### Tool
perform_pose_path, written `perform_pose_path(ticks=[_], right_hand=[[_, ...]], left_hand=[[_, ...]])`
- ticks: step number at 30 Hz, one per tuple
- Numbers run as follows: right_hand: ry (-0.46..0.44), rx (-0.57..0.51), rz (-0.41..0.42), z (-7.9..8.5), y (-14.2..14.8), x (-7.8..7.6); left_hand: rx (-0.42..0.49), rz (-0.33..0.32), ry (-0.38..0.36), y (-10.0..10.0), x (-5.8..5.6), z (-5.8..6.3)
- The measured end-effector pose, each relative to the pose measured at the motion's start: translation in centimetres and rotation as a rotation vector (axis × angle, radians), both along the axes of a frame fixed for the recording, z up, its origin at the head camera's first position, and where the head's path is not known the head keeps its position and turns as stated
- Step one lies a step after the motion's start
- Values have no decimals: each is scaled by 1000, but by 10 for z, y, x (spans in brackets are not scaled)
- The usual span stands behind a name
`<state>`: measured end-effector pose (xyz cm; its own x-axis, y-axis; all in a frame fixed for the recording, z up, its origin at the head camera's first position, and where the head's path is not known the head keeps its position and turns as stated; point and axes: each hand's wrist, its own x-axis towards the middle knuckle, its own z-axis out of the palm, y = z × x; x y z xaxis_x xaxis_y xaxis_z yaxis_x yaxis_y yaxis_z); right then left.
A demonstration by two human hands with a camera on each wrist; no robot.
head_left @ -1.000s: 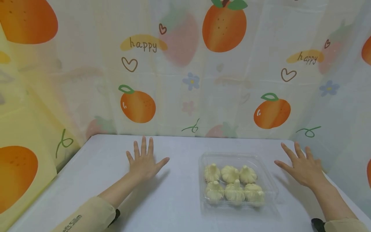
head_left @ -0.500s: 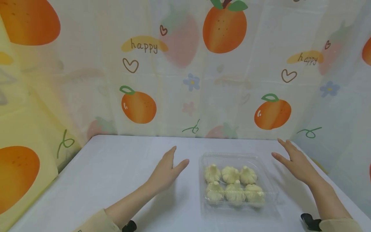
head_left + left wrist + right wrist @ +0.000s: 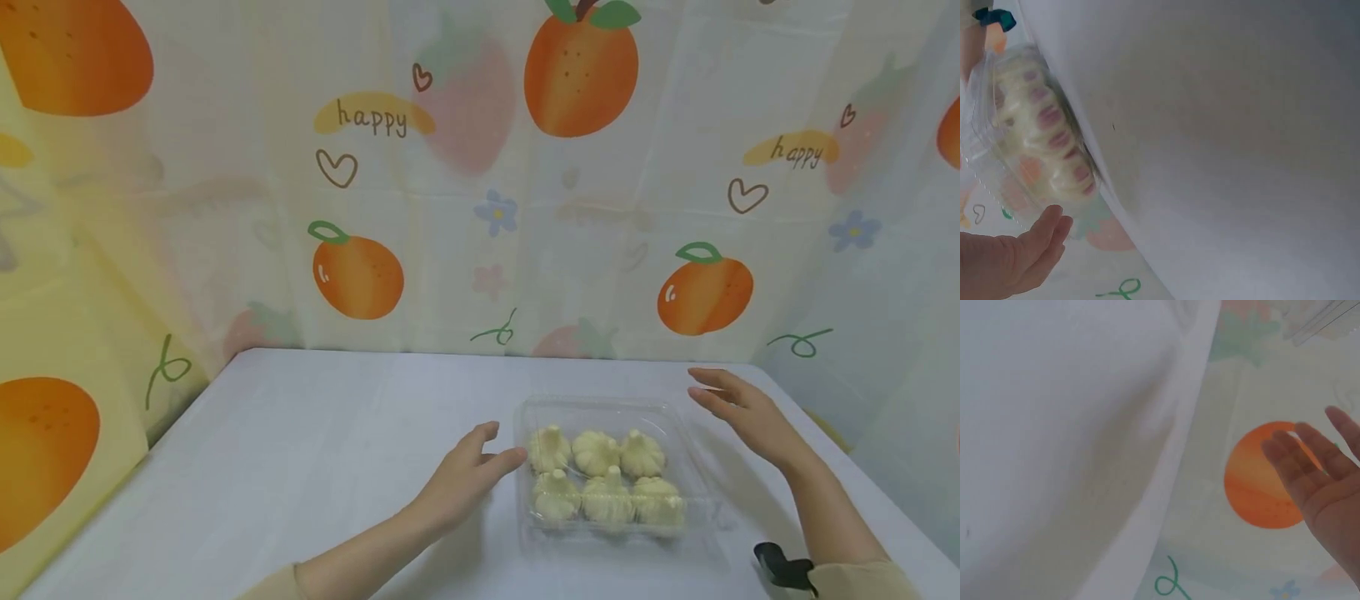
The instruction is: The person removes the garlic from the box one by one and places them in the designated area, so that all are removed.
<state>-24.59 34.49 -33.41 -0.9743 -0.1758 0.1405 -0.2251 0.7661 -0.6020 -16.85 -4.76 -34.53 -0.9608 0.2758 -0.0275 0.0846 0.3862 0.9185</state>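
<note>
A clear plastic clamshell box (image 3: 611,405) stands on the white table right of the middle in the head view. Inside it sit several garlic bulbs (image 3: 608,497) in two rows, seen through the lid. My left hand (image 3: 467,479) is at the box's left side, fingertips right by its wall, thumb toward the garlic. The left wrist view shows that hand (image 3: 1025,256) below the box (image 3: 997,156), holding nothing. To the right and a little beyond the box hovers my right hand (image 3: 750,417), fingers relaxed and pointing left. Nothing is in its palm in the right wrist view (image 3: 1329,481).
The white table (image 3: 300,450) has its far edge against a fruit-print curtain (image 3: 487,250). More of the curtain hangs along the left and right sides. A black wrist strap piece (image 3: 783,568) shows at my right sleeve.
My left hand has swung right from the table's left part to the box's left side, its spread fingers drawing together. My right hand has turned and moved slightly left toward the box.
</note>
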Motion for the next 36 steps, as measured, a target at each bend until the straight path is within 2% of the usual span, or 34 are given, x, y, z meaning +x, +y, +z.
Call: perform_pose_path(ticks=[5,11,16,20,23,25,27,32,36], right_hand=[[-40,-79,100,0,-7,-2],[-112,-118,143,-1,-12,-4],[-170,-154,169,-3,-13,-5],[-199,-144,189,-4,-14,-5],[-216,-117,188,-4,-15,-5],[-223,-101,186,-4,-15,-5],[-231,-90,184,-4,-15,-5],[-251,-79,179,-4,-16,-4],[-261,-80,182,-3,-16,-3]], left_hand=[[30,11,-61,12,6,-2],[68,52,-99,23,11,-3],[44,75,-95,32,14,-8],[67,76,-45,38,16,-16],[109,52,15,41,16,-22],[112,49,24,43,15,-25],[111,47,21,44,15,-28],[71,77,-48,47,17,-29],[77,83,-38,49,17,-31]])
